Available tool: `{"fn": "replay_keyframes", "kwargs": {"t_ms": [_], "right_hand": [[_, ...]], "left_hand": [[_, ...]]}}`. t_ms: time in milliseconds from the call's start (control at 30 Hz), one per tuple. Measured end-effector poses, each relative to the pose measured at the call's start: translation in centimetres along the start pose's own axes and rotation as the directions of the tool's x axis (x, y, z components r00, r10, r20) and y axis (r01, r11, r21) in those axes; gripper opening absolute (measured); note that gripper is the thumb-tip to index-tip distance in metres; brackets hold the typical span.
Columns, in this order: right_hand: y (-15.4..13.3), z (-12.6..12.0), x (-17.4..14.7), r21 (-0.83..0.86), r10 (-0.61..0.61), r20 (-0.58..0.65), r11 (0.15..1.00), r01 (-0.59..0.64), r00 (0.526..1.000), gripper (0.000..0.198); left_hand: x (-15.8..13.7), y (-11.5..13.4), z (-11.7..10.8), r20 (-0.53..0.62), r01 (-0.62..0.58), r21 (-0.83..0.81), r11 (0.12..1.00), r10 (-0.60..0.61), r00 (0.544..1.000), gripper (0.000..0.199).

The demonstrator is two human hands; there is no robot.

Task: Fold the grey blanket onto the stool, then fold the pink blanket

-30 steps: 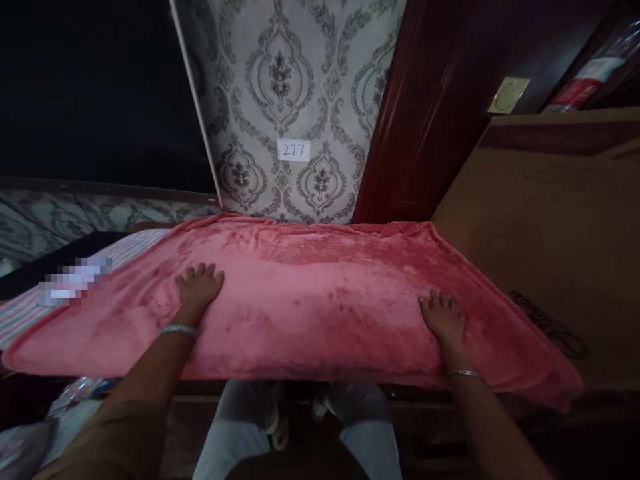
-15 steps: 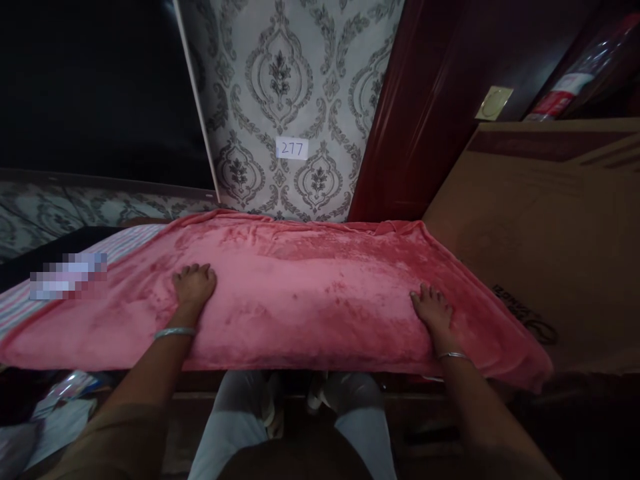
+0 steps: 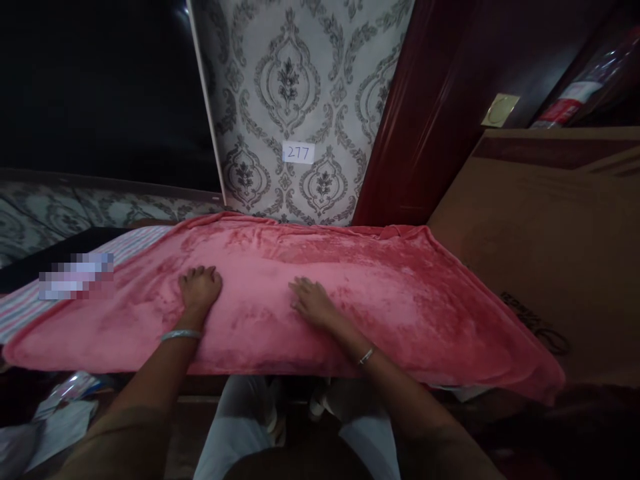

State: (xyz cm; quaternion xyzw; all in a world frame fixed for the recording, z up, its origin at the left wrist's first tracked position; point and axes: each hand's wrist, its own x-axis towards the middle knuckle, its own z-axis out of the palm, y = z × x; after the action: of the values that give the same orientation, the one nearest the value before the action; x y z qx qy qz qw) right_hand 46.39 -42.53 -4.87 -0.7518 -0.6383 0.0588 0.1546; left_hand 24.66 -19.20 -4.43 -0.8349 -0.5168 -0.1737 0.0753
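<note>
A pink plush blanket [image 3: 400, 313] lies spread over a low surface in front of me, with creases along its far edge and its near edge hanging over the front. My left hand [image 3: 201, 290] rests palm down on the left part of the blanket, its fingers spread on the fabric. Near the blanket's middle, my right hand [image 3: 314, 301] also lies palm down, fingers stretched out toward the left. Neither hand grips anything that I can see. Both wrists wear silvery bracelets.
A striped cloth [image 3: 130, 243] shows beyond the blanket's left side. A large cardboard box [image 3: 550, 233] stands at the right, with a bottle [image 3: 575, 100] behind it. The dark screen [image 3: 100, 93] is at upper left, and a paper marked 277 [image 3: 299, 153] is on the patterned wall.
My right hand has swept left across the blanket, from its right part to near the middle. My left hand stays in about the same place. The view has shifted slightly.
</note>
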Motion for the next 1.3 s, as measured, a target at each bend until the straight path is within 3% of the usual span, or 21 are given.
{"fn": "replay_keyframes", "kwargs": {"t_ms": [100,200,333,433,533,667,767,833,1033,1300], "right_hand": [[-2.7,1.0,1.4,0.023,-0.088,0.01,0.996,0.087,0.996,0.058],[-2.1,1.4,2.7,-0.032,-0.098,0.003,0.995,0.098,0.995,0.057],[2.8,0.3,3.6,-0.149,0.103,0.009,0.984,-0.101,0.995,0.06],[8.3,-1.6,2.4,-0.192,0.302,-0.029,0.934,-0.302,0.953,0.057],[13.8,-3.7,-1.3,-0.226,0.5,-0.105,0.83,-0.51,0.86,0.055],[19.9,-5.6,-8.4,-0.226,0.705,-0.202,0.642,-0.733,0.68,0.059],[23.0,-5.7,-13.4,-0.173,0.805,-0.28,0.494,-0.852,0.523,0.064],[24.2,-5.4,-15.6,-0.139,0.823,-0.322,0.448,-0.883,0.468,0.066],[24.9,-4.8,-17.1,-0.122,0.806,-0.372,0.45,-0.885,0.461,0.067],[24.6,-4.7,-17.0,-0.094,0.795,-0.392,0.466,-0.88,0.463,0.067]], "left_hand": [[0.0,-0.1,0.0,-0.009,0.002,0.011,1.0,-0.002,1.0,0.054],[0.1,-0.1,0.1,-0.006,-0.005,0.03,1.0,0.005,1.0,0.054],[0.2,-0.2,0.3,-0.019,-0.021,0.028,0.999,0.021,1.0,0.053],[0.2,-0.3,0.4,-0.036,-0.024,0.017,1.0,0.025,0.999,0.053],[0.2,-0.2,0.4,-0.036,-0.024,0.013,1.0,0.024,0.999,0.053],[0.2,-0.1,0.1,-0.026,-0.017,0.0,1.0,0.017,1.0,0.054],[0.3,-0.2,0.0,-0.013,-0.019,-0.021,1.0,0.019,1.0,0.056],[0.3,-0.2,0.0,-0.007,-0.02,-0.024,1.0,0.02,1.0,0.057],[0.3,-0.1,0.3,0.014,-0.037,-0.015,0.999,0.038,0.999,0.058],[0.9,-0.1,-0.5,0.211,0.01,-0.045,0.999,-0.001,0.977,0.063]]}}
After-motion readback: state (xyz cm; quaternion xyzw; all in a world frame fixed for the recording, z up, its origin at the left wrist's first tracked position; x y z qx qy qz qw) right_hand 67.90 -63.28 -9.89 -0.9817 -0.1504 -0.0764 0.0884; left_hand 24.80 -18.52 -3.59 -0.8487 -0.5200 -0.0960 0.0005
